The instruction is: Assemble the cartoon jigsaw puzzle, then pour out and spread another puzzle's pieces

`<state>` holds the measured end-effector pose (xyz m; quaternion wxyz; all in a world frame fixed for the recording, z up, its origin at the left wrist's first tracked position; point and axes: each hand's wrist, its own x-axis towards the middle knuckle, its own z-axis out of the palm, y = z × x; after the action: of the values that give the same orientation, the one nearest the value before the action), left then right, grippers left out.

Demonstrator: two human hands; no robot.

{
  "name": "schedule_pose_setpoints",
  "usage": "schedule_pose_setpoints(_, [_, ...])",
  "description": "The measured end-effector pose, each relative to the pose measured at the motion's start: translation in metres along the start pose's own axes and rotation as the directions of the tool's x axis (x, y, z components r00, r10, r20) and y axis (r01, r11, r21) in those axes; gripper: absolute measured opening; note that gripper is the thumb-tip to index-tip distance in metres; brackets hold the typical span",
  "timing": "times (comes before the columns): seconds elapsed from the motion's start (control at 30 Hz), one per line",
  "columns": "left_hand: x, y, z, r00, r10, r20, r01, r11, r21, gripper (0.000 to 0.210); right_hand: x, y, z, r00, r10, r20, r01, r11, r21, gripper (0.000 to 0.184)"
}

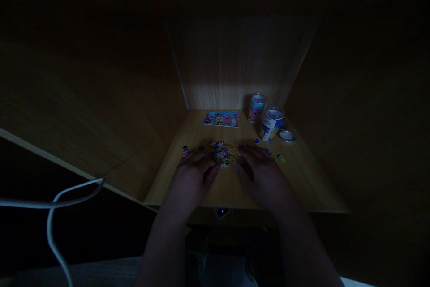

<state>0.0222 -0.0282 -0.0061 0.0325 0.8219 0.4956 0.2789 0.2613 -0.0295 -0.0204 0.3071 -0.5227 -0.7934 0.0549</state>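
In the dim head view, small jigsaw pieces lie joined in a patch (222, 153) on the wooden surface between my hands. My left hand (193, 171) rests at the patch's left side, palm down, its thumb tip by the lower edge and apart from the fingers. On the other side, my right hand (262, 173) is curved with thumb and index finger apart, close to the patch's right edge. Loose jigsaw pieces (281, 158) lie beyond the right fingers, and another loose piece (185, 148) is by the left fingers. Both hands partly cover pieces beneath them.
A colourful cartoon picture card (221, 119) lies behind the pieces. Two printed canisters, one farther back (257, 109) and one nearer (272, 124), stand at right beside a round lid (287, 136). Wooden panels enclose the surface (228, 190). A white cable (50, 224) hangs at left.
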Motion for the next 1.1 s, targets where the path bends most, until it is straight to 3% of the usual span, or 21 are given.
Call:
schedule_pose_setpoints(0.1, [0.000,0.001,-0.003,0.996,-0.042,-0.076,0.043,0.999,0.004,0.019,0.000,0.000,-0.001,1.000,-0.001,-0.024,0.001,1.000,0.001,0.044])
schedule_pose_setpoints(0.27, [-0.001,-0.005,-0.009,0.935,-0.279,-0.218,0.275,0.960,-0.048,0.012,0.000,-0.002,-0.003,0.999,-0.036,-0.004,0.036,0.999,0.002,0.039])
schedule_pose_setpoints(0.53, [0.000,-0.004,-0.011,0.899,-0.416,-0.135,0.425,0.904,0.045,0.019,-0.003,-0.003,-0.005,0.988,-0.140,0.069,0.139,0.990,0.026,0.037])
schedule_pose_setpoints(0.77, [0.001,-0.003,-0.008,0.906,-0.390,-0.164,0.411,0.904,0.120,0.020,-0.002,-0.004,-0.005,0.991,-0.111,0.072,0.110,0.994,0.023,0.024])
schedule_pose_setpoints(0.93, [0.001,0.000,-0.005,0.971,-0.197,-0.137,0.203,0.979,0.034,0.011,0.000,-0.004,-0.005,0.995,-0.087,0.041,0.086,0.996,0.020,0.015])
schedule_pose_setpoints(1.1, [-0.001,0.000,-0.001,0.992,-0.092,-0.086,0.092,0.996,-0.002,0.014,-0.003,-0.002,-0.003,0.993,-0.110,0.053,0.110,0.994,-0.005,0.038])
